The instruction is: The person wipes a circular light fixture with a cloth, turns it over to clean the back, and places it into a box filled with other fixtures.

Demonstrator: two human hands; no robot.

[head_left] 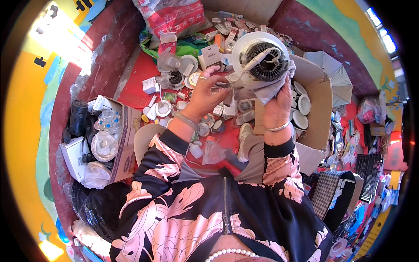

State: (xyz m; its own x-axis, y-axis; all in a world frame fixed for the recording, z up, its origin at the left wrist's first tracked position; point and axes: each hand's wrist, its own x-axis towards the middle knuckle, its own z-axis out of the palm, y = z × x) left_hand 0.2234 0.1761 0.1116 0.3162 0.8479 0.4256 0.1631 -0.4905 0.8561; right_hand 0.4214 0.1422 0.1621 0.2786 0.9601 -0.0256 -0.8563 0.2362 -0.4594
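A round recessed downlight [261, 56] with a white rim and black ribbed heat sink is held up in front of me. My right hand [278, 105] grips it from below and its right side, with a grey cloth [267, 92] bunched between palm and lamp. A white cable [258, 60] lies across the heat sink, and thin wire hangs at its left side. My left hand [204, 94] is just left of the lamp, thumb and fingers pinched at the thin wire end [231, 83]. The exact contact there is small and partly hidden.
An open cardboard box [321, 87] with white round lamps [304, 105] stands at right. Another carton [124, 139] of lamps and packaging sits at left. Small boxes and lamps cover the red floor cloth [135, 85] ahead. A folded umbrella [336, 78] leans behind the right box.
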